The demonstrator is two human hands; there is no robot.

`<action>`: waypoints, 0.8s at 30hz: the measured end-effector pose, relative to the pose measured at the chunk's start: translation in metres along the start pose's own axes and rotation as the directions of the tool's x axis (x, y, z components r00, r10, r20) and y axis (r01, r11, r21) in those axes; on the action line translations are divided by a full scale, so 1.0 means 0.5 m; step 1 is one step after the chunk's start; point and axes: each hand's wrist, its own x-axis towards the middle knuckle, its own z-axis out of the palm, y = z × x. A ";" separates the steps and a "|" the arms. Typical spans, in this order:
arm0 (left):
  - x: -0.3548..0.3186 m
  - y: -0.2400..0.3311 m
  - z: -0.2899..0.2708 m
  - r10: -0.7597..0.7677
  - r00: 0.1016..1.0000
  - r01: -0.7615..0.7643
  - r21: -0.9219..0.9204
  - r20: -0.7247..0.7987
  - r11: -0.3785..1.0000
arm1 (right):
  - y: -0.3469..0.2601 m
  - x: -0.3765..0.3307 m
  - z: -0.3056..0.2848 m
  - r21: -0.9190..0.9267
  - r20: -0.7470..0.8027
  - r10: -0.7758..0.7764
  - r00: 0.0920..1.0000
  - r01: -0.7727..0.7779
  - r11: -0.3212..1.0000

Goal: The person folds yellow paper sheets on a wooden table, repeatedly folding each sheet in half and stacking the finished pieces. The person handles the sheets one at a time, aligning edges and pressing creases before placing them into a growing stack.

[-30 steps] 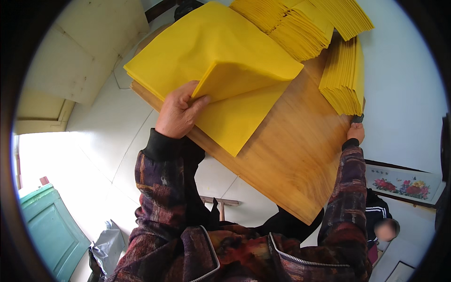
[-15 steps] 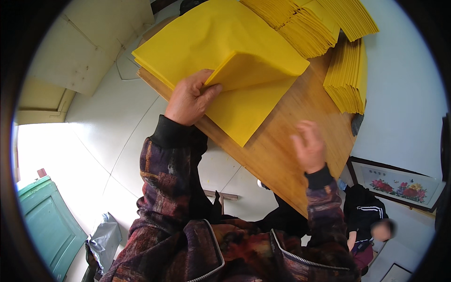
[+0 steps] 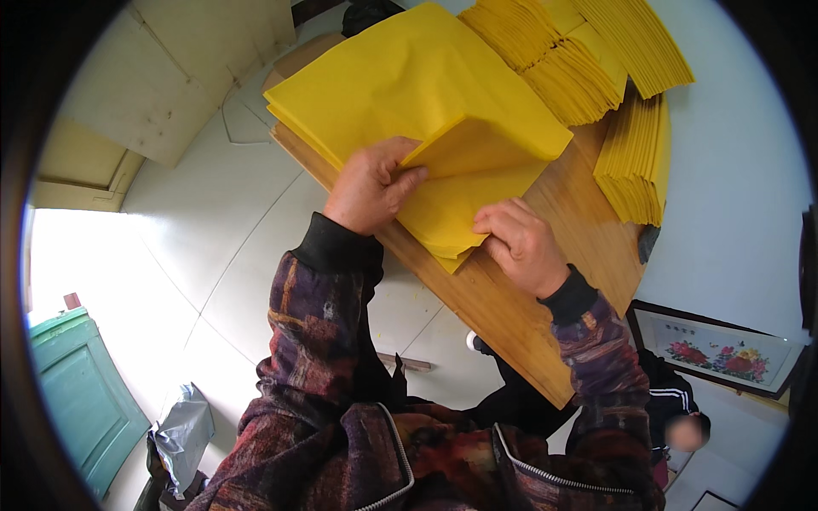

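Observation:
A broad stack of yellow paper sheets (image 3: 392,81) lies on the wooden table (image 3: 588,192), its near corner pointing toward me. With my left hand (image 3: 372,186) I pinch the folded-back edge of the upper sheets, thumb on top, so they curl up. My right hand (image 3: 521,243) is closed on the near corner of a yellow sheet (image 3: 464,204) below the fold and lifts it slightly. Another corner shows just under that one. How many sheets each hand holds is hidden.
Bundles of folded yellow paper (image 3: 571,77) are piled at the table's far right, with another bundle (image 3: 635,162) beside them. A framed flower picture (image 3: 716,345) leans by the wall. Another person (image 3: 673,400) is at the lower right. A teal cabinet door (image 3: 85,400) stands lower left.
My right hand has moved left from above the bare tabletop and taken hold of the sheet's near corner, bending it up. My left hand keeps its pinch on the fold.

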 end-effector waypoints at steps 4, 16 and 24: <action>0.003 -0.014 0.002 0.096 0.995 -0.096 0.076 -0.004 0.992 | 0.014 0.033 -0.028 0.151 0.157 0.020 0.987 -0.044 0.988; 0.006 -0.017 -0.002 0.120 0.992 -0.120 0.024 0.028 0.992 | 0.048 0.072 -0.074 0.360 0.486 0.118 0.866 -0.321 0.876; 0.003 -0.001 -0.007 0.024 0.999 -0.025 0.012 0.044 1.000 | -0.004 0.104 -0.104 0.165 0.211 0.223 0.952 -0.260 0.951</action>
